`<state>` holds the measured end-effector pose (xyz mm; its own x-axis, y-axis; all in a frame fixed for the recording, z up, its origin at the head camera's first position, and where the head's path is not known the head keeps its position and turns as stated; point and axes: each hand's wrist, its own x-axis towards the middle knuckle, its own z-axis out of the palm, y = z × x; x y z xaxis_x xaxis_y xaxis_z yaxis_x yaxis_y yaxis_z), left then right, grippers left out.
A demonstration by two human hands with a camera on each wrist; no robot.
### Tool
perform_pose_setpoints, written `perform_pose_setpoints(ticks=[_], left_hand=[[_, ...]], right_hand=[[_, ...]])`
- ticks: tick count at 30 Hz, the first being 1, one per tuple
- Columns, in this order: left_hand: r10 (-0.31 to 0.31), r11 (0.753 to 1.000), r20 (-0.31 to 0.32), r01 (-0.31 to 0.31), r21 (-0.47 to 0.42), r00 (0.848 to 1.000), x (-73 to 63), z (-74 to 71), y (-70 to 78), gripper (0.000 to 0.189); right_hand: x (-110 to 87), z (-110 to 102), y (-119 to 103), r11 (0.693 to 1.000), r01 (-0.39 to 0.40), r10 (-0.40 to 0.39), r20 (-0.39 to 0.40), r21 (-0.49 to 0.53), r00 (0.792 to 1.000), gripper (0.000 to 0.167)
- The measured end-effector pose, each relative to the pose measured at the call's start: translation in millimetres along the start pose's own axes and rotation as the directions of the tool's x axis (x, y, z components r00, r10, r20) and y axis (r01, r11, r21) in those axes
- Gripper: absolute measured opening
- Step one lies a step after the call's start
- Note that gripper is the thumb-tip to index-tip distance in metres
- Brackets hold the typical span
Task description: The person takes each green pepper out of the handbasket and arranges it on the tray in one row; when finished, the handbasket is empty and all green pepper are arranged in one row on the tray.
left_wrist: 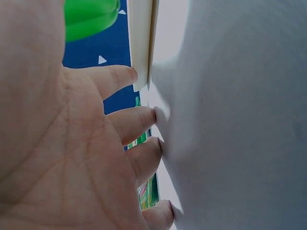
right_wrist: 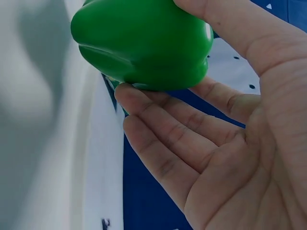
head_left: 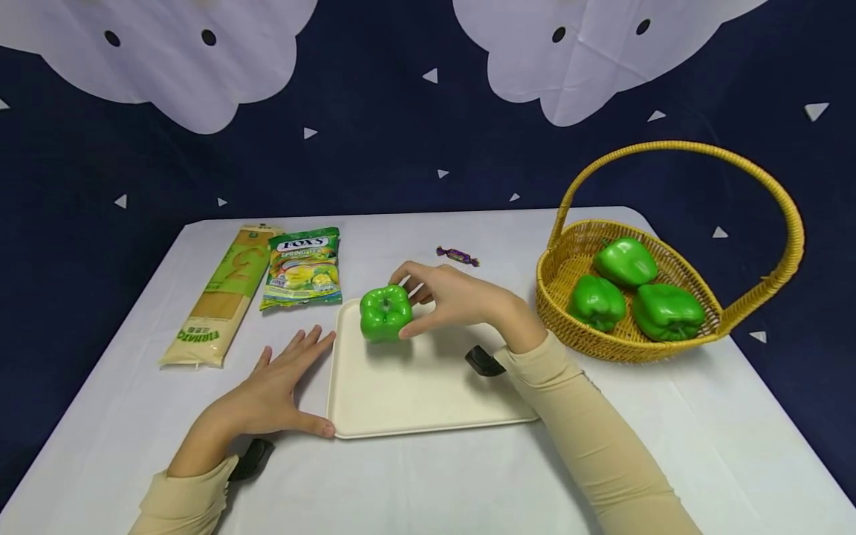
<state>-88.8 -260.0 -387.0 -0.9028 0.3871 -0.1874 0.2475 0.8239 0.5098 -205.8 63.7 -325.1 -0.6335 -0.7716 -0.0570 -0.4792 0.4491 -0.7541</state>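
Observation:
My right hand (head_left: pixel 444 301) holds a glossy green bell pepper (head_left: pixel 386 313) over the left part of a cream rectangular tray (head_left: pixel 428 405). In the right wrist view, the thumb and curled fingers of the right hand (right_wrist: pixel 225 143) lie around the pepper (right_wrist: pixel 144 43). A small gap seems to separate it from the tray. My left hand (head_left: pixel 270 390) is spread out at the tray's left side, its thumb at the near left corner. The left wrist view has the fingers of this hand (left_wrist: pixel 81 143) extended, one fingertip against the tray's rim (left_wrist: pixel 141 43).
A yellow wicker basket (head_left: pixel 558 327) with a tall handle stands at the right, holding three green peppers (head_left: pixel 626 261). Back left lie a pack of noodles (head_left: pixel 224 293) and a green candy bag (head_left: pixel 304 269). A purple wrapped candy (head_left: pixel 458 256) lies behind the tray.

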Motion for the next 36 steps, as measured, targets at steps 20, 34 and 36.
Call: perform_pose_setpoints(ticks=[20,34,36], left_hand=[[0.009,1.0,0.005,-0.009,0.005,1.0,-0.4,-0.3,-0.5,0.145],[0.005,1.0,0.011,-0.005,-0.004,1.0,-0.4,-1.0,1.4,0.144],[0.005,1.0,0.012,-0.005,-0.005,1.0,0.0,-0.4,1.5,0.143]], right_hand=[[23.2,31.5,4.5,1.0,0.024,-0.024,0.0,0.02,1.0,0.07],[26.2,37.3,2.2,0.992,0.063,-0.066,0.026,0.105,0.997,0.067],[26.7,37.9,1.3,0.992,0.067,-0.071,0.029,0.105,0.997,0.067]])
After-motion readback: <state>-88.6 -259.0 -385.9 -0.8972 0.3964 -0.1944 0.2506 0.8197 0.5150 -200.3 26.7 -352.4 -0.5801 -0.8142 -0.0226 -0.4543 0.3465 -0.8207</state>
